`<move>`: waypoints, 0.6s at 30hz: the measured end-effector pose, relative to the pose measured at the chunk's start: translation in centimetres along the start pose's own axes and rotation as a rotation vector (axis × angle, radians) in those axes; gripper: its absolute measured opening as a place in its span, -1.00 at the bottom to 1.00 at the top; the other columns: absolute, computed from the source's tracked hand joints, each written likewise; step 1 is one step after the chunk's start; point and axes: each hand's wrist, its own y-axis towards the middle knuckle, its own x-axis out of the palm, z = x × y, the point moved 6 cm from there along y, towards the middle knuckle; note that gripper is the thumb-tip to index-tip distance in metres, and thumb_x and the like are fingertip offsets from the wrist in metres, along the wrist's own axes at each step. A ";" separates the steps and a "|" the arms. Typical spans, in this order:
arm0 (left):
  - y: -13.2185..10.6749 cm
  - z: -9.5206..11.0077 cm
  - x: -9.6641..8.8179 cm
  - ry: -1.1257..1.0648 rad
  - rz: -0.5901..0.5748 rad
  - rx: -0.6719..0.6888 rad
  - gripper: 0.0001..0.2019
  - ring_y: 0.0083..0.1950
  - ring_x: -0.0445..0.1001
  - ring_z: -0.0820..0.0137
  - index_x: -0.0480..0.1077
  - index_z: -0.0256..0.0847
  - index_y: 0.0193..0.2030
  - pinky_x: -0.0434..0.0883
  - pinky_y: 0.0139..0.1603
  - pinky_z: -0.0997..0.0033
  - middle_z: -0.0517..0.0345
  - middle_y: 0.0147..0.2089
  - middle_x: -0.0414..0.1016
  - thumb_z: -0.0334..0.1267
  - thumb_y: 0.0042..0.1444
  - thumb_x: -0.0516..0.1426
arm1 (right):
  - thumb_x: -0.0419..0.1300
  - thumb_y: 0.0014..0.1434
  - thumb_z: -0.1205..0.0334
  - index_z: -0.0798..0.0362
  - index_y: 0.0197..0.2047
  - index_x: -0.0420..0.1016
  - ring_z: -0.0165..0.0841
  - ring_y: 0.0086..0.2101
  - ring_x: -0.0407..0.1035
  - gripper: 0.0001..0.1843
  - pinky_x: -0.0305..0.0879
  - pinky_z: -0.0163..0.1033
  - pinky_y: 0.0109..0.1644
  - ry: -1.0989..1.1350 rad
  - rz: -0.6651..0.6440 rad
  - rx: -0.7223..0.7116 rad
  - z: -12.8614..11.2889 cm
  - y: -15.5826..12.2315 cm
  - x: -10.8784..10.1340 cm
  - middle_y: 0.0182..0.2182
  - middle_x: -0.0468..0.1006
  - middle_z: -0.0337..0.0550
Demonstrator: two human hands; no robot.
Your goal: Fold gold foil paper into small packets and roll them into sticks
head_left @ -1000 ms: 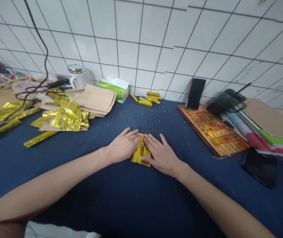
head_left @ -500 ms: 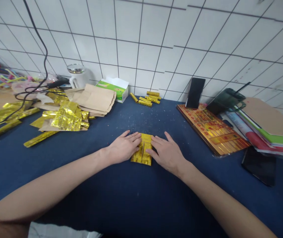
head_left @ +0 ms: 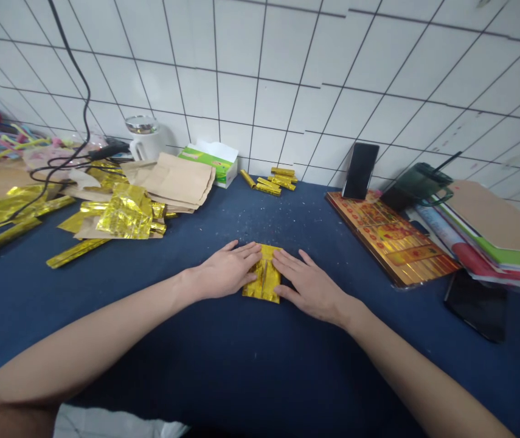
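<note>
A folded piece of gold foil paper (head_left: 263, 281) lies flat on the dark blue tabletop (head_left: 250, 365), with a slit or seam down its middle. My left hand (head_left: 230, 269) rests flat over its left edge, fingers stretched out. From the other side, my right hand (head_left: 308, 285) lies on the right edge, fingers extended and thumb apart. Neither hand grips the foil. The parts of the foil under my fingers are hidden.
Small gold rolls (head_left: 278, 181) lie by the tiled wall. Crumpled gold foil (head_left: 127, 213), brown paper (head_left: 182, 179), a tissue box (head_left: 211, 161) and a white mug (head_left: 145, 146) sit left. Rightward are a propped phone (head_left: 360, 171), an orange-gold patterned packet (head_left: 396, 243) and stacked folders (head_left: 506, 225).
My right hand has shifted slightly, its thumb sliding outward toward the foil's right edge. My left hand stays nearly still on the foil. The whole view has moved a little.
</note>
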 end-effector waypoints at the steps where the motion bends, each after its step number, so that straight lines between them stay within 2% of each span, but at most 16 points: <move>1: -0.1 -0.1 -0.1 -0.015 -0.026 0.006 -0.59 0.29 0.04 0.30 0.10 -0.27 0.18 0.04 0.22 0.15 -0.06 0.28 0.08 -0.35 0.18 -0.09 | -0.06 0.21 0.04 0.06 0.24 0.07 -0.20 0.21 -0.08 -0.44 -0.15 0.16 0.22 0.028 -0.013 -0.001 0.1 -0.1 -0.1 0.22 0.09 -0.01; 5: -0.4 -0.7 -0.3 -0.095 -0.127 0.027 -0.45 0.33 -0.08 0.36 0.00 -0.25 0.24 -0.03 0.26 0.17 -0.01 0.32 -0.03 -0.50 0.06 -0.10 | 0.10 0.06 0.22 0.03 0.23 0.06 -0.22 0.23 -0.17 -0.36 -0.25 0.17 0.24 0.131 -0.064 -0.013 0.4 -0.4 -0.1 0.25 0.03 -0.04; 8: -0.5 -0.8 -0.4 -0.135 -0.149 0.018 -0.41 0.34 -0.12 0.33 -0.03 -0.26 0.26 -0.08 0.27 0.14 -0.03 0.33 -0.07 -0.44 0.03 -0.05 | 0.13 -0.01 0.26 0.02 0.20 0.10 -0.19 0.23 -0.18 -0.33 -0.27 0.19 0.23 0.151 -0.040 -0.020 0.4 -0.6 -0.2 0.26 0.00 -0.03; 12: -0.5 -0.6 -0.3 -0.137 -0.163 0.019 -0.37 0.34 -0.14 0.28 -0.07 -0.27 0.27 -0.11 0.28 0.12 -0.07 0.34 -0.12 -0.36 0.02 -0.01 | 0.12 0.02 0.23 0.03 0.22 0.08 -0.18 0.22 -0.11 -0.33 -0.25 0.21 0.22 0.081 0.032 -0.050 -0.3 -0.8 -0.2 0.23 0.09 0.00; 18: -0.8 -0.5 -0.6 -0.092 -0.123 0.012 -0.37 0.34 -0.12 0.28 -0.06 -0.23 0.27 -0.08 0.27 0.15 -0.03 0.34 -0.10 -0.34 0.03 0.02 | 0.02 0.12 0.29 -0.03 0.07 0.29 -0.24 0.14 0.11 -0.58 -0.21 0.21 0.20 -0.004 0.126 -0.179 -1.4 -1.0 0.0 0.12 0.31 -0.06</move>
